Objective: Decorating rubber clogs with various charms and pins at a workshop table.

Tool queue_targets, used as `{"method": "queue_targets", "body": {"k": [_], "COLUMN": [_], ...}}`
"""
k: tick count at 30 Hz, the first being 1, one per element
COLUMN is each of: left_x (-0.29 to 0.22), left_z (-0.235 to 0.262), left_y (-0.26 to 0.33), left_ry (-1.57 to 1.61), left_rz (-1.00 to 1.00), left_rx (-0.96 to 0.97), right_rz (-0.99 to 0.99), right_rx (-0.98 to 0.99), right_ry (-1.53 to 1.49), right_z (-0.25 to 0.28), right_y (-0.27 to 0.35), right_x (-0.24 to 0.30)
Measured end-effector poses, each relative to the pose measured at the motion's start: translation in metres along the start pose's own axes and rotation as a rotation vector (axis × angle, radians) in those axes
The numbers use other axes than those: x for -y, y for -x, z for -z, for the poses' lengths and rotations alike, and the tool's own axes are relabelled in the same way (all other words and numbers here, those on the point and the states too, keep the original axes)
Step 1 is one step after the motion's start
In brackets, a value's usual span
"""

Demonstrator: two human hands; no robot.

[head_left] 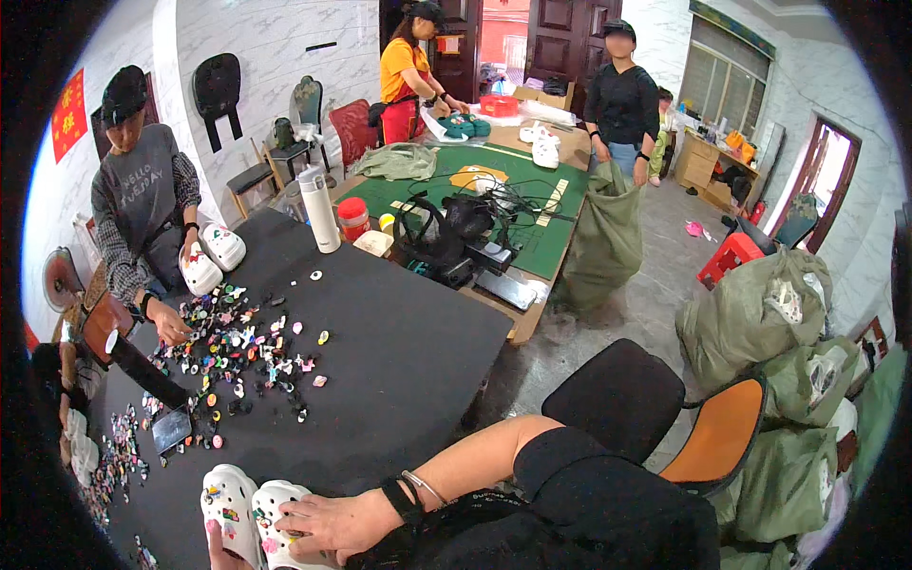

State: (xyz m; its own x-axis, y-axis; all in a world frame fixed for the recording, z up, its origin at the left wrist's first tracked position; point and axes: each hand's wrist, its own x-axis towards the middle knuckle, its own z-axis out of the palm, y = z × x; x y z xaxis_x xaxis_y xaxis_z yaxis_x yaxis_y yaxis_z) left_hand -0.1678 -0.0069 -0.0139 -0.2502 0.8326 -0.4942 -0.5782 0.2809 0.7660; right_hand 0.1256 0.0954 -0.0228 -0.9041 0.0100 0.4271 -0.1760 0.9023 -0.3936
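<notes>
A pair of white clogs with holes stands side by side at the table's near edge. Colourful charms sit in the tops of the left clog point(226, 492) and the right clog point(274, 496). My right hand point(334, 522) lies over the right clog, its fingers curled onto the upper near the charms. My left hand point(222, 553) grips the left clog from the near side; only part of it shows at the lower edge. Loose shoe charms point(237, 351) are scattered over the black tabletop point(399, 332) beyond.
A phone point(172, 430) lies among the charms. Across the table a co-worker handles white clogs point(201, 270). A white bottle point(319, 211) and red-lidded jar point(352, 218) stand farther back. Cables and bags cover part of the green table point(532, 190). Chairs and sacks point(760, 313) are at right.
</notes>
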Motion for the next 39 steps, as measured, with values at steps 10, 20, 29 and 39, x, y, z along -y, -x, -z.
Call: {"method": "queue_targets", "body": {"k": [10, 20, 29, 39], "left_x": [-0.001, 0.002, 0.007, 0.009], "left_z": [-0.017, -0.065, -0.049, -0.052], "left_y": [0.004, 0.021, 0.008, 0.009], "left_ry": [-0.002, 0.306, 0.362, 0.301], "left_rz": [-0.083, -0.157, -0.16, -0.235], "left_rx": [0.029, 0.102, 0.03, 0.013], "right_rz": [0.024, -0.028, 0.007, -0.096], "right_rx": [-0.026, 0.066, 0.152, -0.091], "right_ry": [-0.015, -0.086, -0.099, -0.208], "right_z": [0.001, 0.032, 0.054, 0.067], "right_y": [0.0, -0.01, -0.019, -0.082], "right_x": [-0.002, 0.004, 0.0, -0.065]}}
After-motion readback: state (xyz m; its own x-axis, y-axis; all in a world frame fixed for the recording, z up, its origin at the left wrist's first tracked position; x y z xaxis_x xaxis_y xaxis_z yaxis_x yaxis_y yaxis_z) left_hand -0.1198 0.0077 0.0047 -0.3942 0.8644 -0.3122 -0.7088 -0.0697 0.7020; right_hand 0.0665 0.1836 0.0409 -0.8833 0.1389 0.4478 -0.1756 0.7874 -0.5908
